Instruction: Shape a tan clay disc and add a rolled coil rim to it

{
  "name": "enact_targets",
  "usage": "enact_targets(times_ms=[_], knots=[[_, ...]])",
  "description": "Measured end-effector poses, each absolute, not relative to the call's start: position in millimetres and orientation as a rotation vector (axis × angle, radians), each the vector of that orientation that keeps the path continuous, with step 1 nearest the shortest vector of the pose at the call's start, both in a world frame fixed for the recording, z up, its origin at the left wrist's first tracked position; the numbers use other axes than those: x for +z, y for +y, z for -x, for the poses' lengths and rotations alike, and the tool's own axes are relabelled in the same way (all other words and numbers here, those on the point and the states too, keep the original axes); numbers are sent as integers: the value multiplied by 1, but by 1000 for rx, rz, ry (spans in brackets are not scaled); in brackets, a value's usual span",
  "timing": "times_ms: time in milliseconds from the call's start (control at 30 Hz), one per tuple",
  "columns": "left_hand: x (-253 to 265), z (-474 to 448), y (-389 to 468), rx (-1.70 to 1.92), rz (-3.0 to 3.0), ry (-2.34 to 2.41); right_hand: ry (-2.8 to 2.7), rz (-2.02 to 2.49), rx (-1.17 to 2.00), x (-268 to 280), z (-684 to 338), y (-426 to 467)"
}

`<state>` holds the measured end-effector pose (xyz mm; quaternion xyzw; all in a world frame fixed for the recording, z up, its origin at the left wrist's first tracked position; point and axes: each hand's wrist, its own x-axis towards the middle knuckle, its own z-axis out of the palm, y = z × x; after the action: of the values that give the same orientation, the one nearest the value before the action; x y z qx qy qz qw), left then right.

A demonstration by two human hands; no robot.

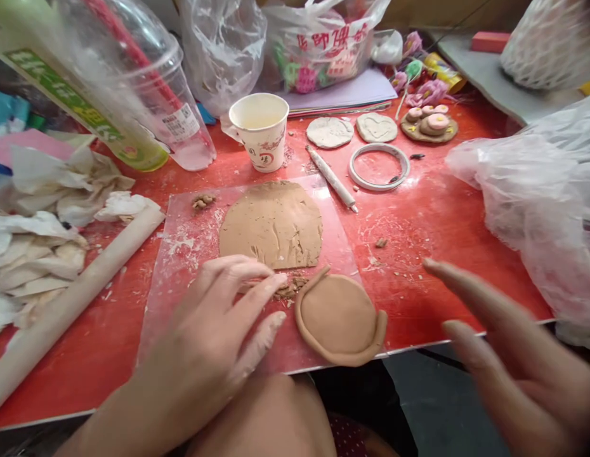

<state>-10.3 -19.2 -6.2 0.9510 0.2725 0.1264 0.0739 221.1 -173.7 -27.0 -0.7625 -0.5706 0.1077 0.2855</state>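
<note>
A round disc of brown clay [340, 311] lies near the table's front edge. Around its left and lower rim runs a clay coil [323, 350], with one end sticking out at the top and the other at the right. My left hand [223, 317] hovers or rests just left of the disc, fingers stretched and apart, close to some clay crumbs [291, 289]. Off to the right, my right hand [518, 349] is held up with thumb and fingers spread, holding nothing. Behind them a flat clay slab [271, 222] with a cut front edge lies on a clear plastic sheet [181, 254].
Behind the slab stand a paper cup [259, 133], a clay-smeared stick tool [330, 178] and a tape ring [379, 167]. A long rolling pin [76, 304] and crumpled tissues [33, 266] are at the left. A plastic bag [528, 209] bulges over the right side.
</note>
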Motion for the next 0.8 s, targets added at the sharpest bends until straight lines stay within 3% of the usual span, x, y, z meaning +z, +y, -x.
enact_targets(times_ms=[200, 800], knots=[[-22, -12, -28, 462, -2945, 698, -1635, 2035, 87, -66, -187, -196], [-15, -34, -10, 401, -2834, 563, -1384, 2051, -45, -91, -149, -180]])
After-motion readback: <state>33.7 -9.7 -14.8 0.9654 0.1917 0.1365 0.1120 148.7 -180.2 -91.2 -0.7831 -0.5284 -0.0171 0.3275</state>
